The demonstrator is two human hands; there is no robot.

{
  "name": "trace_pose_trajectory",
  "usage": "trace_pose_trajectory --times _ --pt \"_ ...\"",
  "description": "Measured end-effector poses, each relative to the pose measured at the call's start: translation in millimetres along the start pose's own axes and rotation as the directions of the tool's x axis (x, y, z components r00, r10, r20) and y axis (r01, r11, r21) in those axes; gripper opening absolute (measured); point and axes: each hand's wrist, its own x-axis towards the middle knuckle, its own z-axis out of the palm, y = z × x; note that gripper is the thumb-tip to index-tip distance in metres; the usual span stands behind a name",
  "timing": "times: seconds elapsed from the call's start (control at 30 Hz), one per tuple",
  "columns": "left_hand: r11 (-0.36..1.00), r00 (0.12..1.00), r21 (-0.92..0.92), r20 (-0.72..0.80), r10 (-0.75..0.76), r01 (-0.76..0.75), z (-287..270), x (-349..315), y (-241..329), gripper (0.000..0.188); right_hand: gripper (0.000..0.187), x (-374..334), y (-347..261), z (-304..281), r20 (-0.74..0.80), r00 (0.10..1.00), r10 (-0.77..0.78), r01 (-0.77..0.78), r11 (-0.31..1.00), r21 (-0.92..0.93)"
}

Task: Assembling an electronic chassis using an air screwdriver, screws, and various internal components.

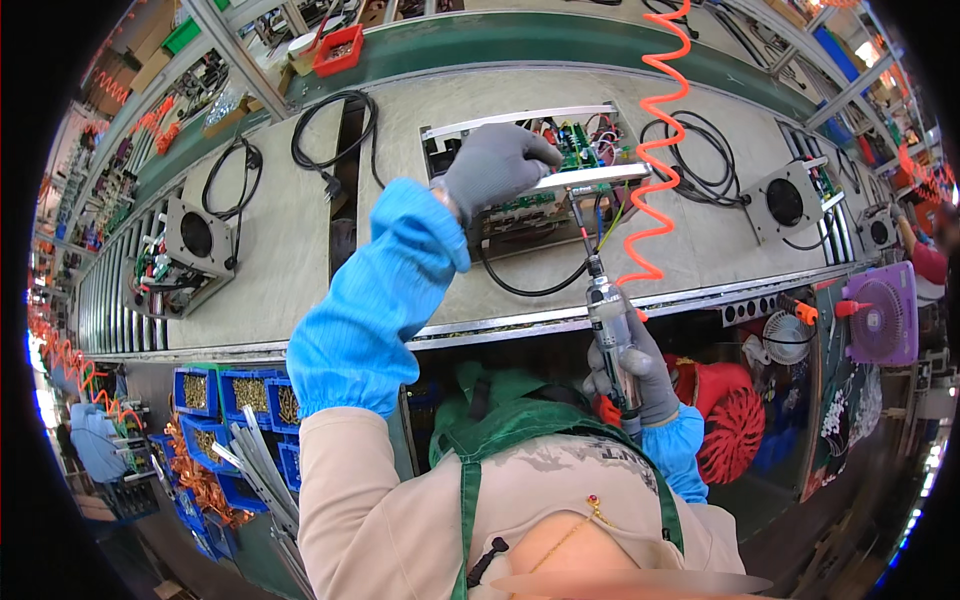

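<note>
An open metal-framed electronic unit point(505, 215) with green circuit boards point(575, 145) and coloured wires stands on the workbench in front of me. My left hand point(500, 168), in a grey glove, bends its fingers over the silver metal bar point(600, 176) along the unit's near side; its fingertips are partly hidden. My right hand point(645, 365), gloved too, wraps round a pneumatic screwdriver point(608, 318) held upright. The driver's long bit point(582, 228) points away from me, its tip at the bar's near face. A black cable point(530, 292) loops below the unit.
An orange coiled air hose point(655, 215) hangs right of the unit. Similar units with round fans stand left point(190, 245) and right point(785, 205). Black cables point(335, 150) lie on the bench. Blue screw bins point(245, 392) are lower left; a purple fan point(882, 315) stands right.
</note>
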Motion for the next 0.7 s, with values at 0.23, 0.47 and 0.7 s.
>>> trace_pose_trajectory --times 0.23,0.47,0.7 --pt "0.999 0.930 0.010 0.363 -0.053 0.053 4.6 50.6 0.9 0.034 0.100 -1.2 -1.2 4.0 -0.034 0.999 -0.001 -0.001 0.998 -0.059" --pt "0.994 0.921 0.100 0.383 -0.068 0.032 5.3 65.5 1.0 0.037 0.102 -1.4 -4.5 8.2 -0.053 0.999 0.003 -0.008 0.996 -0.092" --pt "0.987 0.887 0.146 0.445 -0.124 0.064 3.4 69.8 7.1 0.037 0.101 -2.8 -1.5 10.6 -0.058 0.998 -0.006 0.000 0.995 -0.100"
